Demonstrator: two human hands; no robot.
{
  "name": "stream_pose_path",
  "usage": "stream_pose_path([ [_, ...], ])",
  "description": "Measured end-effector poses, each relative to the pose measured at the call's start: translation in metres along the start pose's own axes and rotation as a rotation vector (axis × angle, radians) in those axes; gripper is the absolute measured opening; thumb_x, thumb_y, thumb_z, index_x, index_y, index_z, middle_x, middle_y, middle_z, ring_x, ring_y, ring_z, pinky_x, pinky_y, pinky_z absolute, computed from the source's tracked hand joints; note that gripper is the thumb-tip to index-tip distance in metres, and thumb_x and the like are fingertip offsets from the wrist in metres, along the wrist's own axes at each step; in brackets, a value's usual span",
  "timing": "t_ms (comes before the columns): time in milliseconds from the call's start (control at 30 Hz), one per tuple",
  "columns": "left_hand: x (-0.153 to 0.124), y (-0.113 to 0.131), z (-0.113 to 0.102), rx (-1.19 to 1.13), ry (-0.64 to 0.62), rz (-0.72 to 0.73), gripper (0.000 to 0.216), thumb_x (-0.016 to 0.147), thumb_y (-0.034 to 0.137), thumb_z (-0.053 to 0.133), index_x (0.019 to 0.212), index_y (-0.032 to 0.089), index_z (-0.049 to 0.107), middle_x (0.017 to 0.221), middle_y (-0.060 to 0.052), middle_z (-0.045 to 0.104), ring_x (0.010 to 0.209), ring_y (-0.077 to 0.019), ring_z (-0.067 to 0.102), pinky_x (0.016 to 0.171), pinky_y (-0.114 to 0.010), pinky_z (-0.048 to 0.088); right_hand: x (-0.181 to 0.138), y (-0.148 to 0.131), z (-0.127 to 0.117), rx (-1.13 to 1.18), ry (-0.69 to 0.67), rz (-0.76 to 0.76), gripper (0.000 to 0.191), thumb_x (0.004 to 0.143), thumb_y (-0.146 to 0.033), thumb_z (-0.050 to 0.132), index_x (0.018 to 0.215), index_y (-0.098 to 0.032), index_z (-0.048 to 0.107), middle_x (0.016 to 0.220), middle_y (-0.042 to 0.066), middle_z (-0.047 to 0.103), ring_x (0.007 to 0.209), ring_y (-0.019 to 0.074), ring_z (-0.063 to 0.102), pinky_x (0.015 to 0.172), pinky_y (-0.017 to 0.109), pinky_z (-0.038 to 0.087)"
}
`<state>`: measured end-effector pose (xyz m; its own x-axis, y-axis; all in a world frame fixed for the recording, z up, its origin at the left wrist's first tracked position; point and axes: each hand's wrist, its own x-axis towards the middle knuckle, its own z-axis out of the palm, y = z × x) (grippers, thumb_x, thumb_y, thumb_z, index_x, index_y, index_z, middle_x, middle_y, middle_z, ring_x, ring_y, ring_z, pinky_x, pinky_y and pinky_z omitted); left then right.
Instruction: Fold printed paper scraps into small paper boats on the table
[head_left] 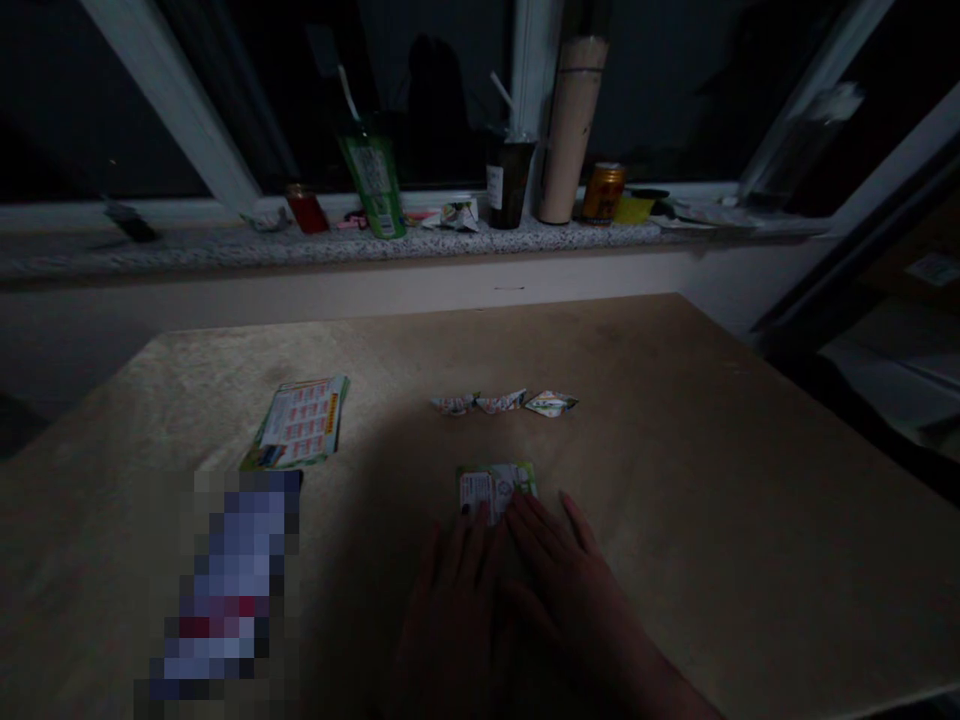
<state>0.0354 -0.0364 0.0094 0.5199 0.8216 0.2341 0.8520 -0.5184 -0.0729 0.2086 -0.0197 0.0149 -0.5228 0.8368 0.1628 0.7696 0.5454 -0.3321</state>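
A small printed sheet of paper (496,482), white and green, lies flat on the table close to me. My left hand (454,580) rests on its lower left edge with the fingers stretched forward. Over its lower right part lies my right hand (562,560), fingers extended and the thumb apart. Both hands cover the near edge of the sheet. Beyond it, several small folded paper boats (501,402) stand in a row. A stack of printed leaflets (300,420) is off to the left.
A blurred-out bluish object (236,570) lies at the table's left. On the granite windowsill (450,243) at the back stand a green cup (375,185), a dark cup with a straw (508,185), a tall pink flask (571,135) and an orange can (603,193). The light is dim.
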Motion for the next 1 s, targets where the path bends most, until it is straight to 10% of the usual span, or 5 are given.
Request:
stream_pose_path([
  [333, 0.006, -0.015, -0.005, -0.01, -0.018, 0.025, 0.056, 0.086, 0.026, 0.046, 0.138, 0.008, 0.041, 0.146, -0.016, 0.037, 0.133, -0.0317, 0.031, 0.107, -0.05, 0.027, -0.018, -0.009, 0.003, -0.036, 0.169, -0.11, 0.031, 0.089, -0.023, 0.054, 0.12, -0.019, 0.06, 0.122, 0.003, 0.064, 0.127, 0.0256, 0.046, 0.114, 0.057, 0.016],
  [633, 0.018, -0.04, -0.02, -0.03, -0.063, 0.38, 0.043, 0.097, 0.043, 0.044, 0.117, 0.008, 0.062, 0.123, -0.015, 0.061, 0.119, -0.025, 0.052, 0.105, -0.038, 0.033, -0.021, 0.017, -0.018, 0.022, -0.041, -0.178, 0.048, 0.088, -0.018, 0.052, 0.135, -0.019, 0.046, 0.14, 0.006, 0.048, 0.131, 0.023, 0.041, 0.111, 0.048, 0.03],
  [1000, 0.023, -0.052, -0.019, -0.073, -0.052, 0.567, 0.031, 0.097, 0.015, 0.04, 0.122, 0.009, 0.058, 0.124, -0.011, 0.062, 0.113, -0.0205, 0.058, 0.1, -0.031, 0.04, -0.009, 0.022, -0.042, 0.154, -0.213, -0.216, 0.054, 0.087, -0.019, 0.051, 0.14, -0.021, 0.04, 0.143, 0.004, 0.044, 0.136, 0.0187, 0.032, 0.115, 0.043, 0.021],
])
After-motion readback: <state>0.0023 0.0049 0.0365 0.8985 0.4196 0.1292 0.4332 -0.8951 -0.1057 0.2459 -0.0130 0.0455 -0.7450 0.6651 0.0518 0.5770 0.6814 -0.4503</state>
